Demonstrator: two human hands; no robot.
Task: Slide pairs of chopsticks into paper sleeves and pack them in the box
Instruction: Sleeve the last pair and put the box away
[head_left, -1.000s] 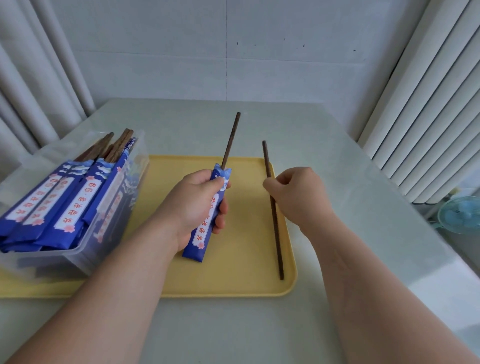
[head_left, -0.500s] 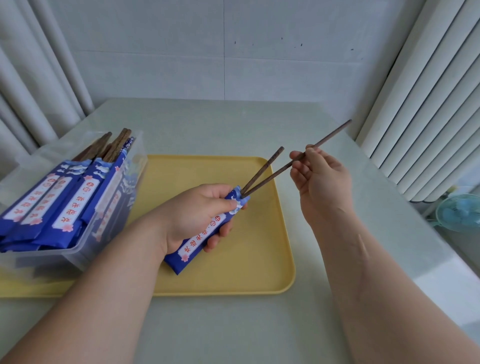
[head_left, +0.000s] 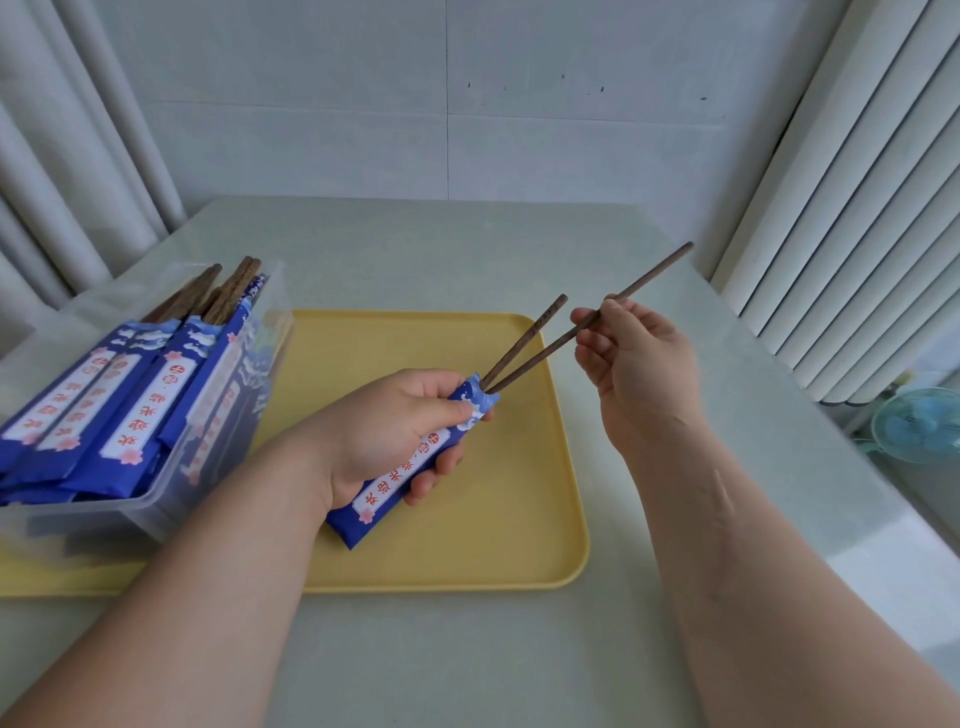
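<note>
Your right hand (head_left: 636, 364) now feeds the second chopstick (head_left: 587, 322) into the sleeve (head_left: 415, 457) clenched in your left hand (head_left: 384, 431), beside the first; the pair is nearly sleeved.

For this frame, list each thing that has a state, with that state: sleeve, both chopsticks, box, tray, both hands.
Paper sleeve: held tilted above the tray, open end up.
First chopstick: partly in the sleeve, sticking out.
Second chopstick: tip at the sleeve mouth, mostly out.
Left hand: closed around the sleeve.
Right hand: pinching the second chopstick.
Box: open, holding sleeved chopsticks.
Tray: flat on the table.
</note>
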